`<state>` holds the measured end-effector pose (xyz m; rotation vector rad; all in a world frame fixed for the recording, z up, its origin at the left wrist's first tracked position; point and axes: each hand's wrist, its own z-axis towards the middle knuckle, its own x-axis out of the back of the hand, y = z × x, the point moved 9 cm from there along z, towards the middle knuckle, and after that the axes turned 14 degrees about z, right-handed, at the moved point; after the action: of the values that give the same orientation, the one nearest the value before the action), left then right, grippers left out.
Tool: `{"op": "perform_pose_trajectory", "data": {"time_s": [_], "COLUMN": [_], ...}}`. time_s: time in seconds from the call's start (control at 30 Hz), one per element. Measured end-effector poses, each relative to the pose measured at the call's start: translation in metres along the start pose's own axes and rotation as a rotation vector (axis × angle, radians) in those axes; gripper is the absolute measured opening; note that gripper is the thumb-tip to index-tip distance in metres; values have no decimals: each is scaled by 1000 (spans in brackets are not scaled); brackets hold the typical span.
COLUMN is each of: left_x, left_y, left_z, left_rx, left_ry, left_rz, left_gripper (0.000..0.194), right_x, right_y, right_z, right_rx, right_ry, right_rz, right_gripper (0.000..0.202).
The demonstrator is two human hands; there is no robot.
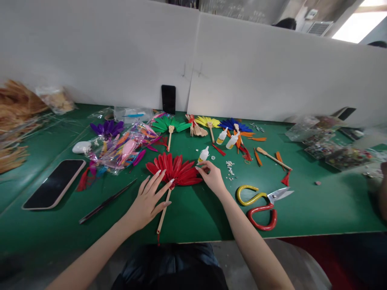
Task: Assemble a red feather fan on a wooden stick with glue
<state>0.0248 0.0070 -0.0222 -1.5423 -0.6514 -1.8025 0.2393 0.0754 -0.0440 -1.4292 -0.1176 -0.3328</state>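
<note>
A red feather fan [178,171] with a wooden handle lies on the green table [193,209] in front of me. My left hand [151,195] rests with spread fingers over the fan's lower left feathers and the top of its handle. At the fan's right edge, my right hand [210,173] has thumb and forefinger pinched together by a feather tip; whatever is between them is too small to name. Just beyond those fingers stands a small white glue bottle [203,154]. Small white beads [230,169] are scattered to the right of my right hand.
Scissors [266,203] lie at right, tweezers [107,201] and a large phone [54,184] at left. Green [171,124], yellow [208,121] and blue [236,125] fans line the back, near two more glue bottles. Bagged feathers [127,147] lie back left. Part of another person shows at the right edge.
</note>
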Motion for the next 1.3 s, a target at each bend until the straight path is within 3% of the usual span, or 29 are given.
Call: {"op": "perform_pose_trajectory", "data": {"time_s": [0.87,1.13,1.3], "left_x": [3,3,4], "left_y": [2,0,0], "left_z": [1,1,3], "left_rx": [-2,3,10], "left_ry": [18,37,34], "left_rz": [27,-9,-3], "left_gripper": [54,54,56], "right_x": [-1,10,8], "right_y": [-2,-3,-3], "right_z": [-1,-4,-15], "right_rx": [10,-14,-65], "right_ry": [13,45,-33], "right_rz": [6,12,91], "right_gripper": [23,30,30]}}
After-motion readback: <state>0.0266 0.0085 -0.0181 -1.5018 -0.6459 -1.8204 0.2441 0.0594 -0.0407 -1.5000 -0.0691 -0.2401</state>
